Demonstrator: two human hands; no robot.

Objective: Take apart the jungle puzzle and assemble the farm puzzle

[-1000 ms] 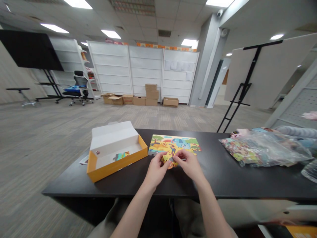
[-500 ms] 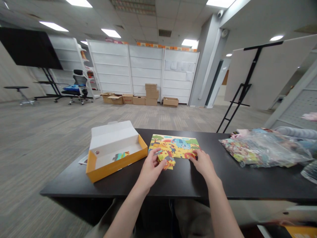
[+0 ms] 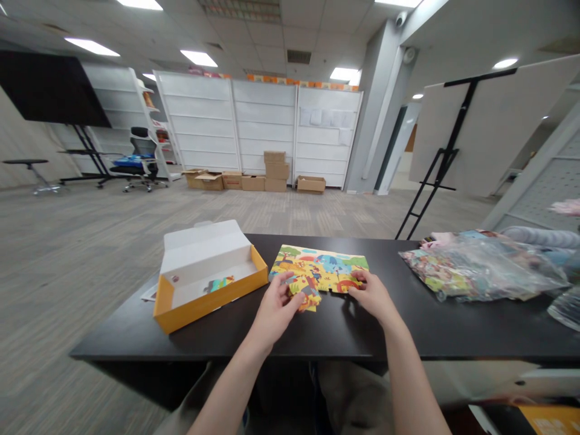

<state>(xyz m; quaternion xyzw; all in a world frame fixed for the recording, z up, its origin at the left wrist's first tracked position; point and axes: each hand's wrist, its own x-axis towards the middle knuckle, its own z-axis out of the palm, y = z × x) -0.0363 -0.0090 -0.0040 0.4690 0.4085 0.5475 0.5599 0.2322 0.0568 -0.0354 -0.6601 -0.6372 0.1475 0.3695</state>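
A colourful jigsaw puzzle [image 3: 333,263] with a blue elephant, trees and yellow ground lies at the far side of the black table, in front of me. My left hand [image 3: 275,304] is closed on several loose puzzle pieces [image 3: 309,296], held over the puzzle's near left part. At the puzzle's near right corner my right hand [image 3: 372,294] pinches its edge, between thumb and fingers. That side looks slightly raised, with a dark shadow beneath it. A notch shows in the near edge.
Left of my hands stands an open yellow box [image 3: 211,309] with a white lid and a few puzzle pieces [image 3: 219,284] inside. Clear plastic bags [image 3: 489,269] with printed contents lie on the right of the black table [image 3: 330,341]. An easel [image 3: 446,151] stands behind.
The right part of the puzzle has tilted and shifted slightly right with my right hand, and a gap shows along its near edge. My left hand keeps its pieces almost still.
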